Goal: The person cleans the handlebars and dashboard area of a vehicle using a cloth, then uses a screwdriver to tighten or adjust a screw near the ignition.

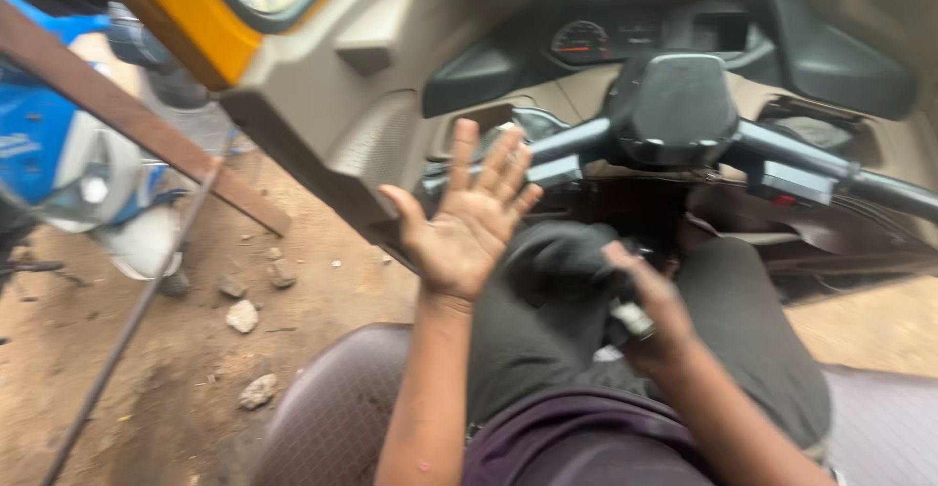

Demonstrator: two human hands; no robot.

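The left hand (467,222) is raised in front of the handlebar (674,139), palm toward the camera, fingers (498,159) spread wide and holding nothing. The right hand (653,315) hangs lower over the lap, fingers curled around a small light-coloured object (630,320) that is too blurred to name, perhaps a metal part. Just beside it, on the dark trousers (752,320), lies a black cloth (559,261). The person sits on a brown seat (332,408); stones (244,315) lie on the dirt ground (127,369) to the left.
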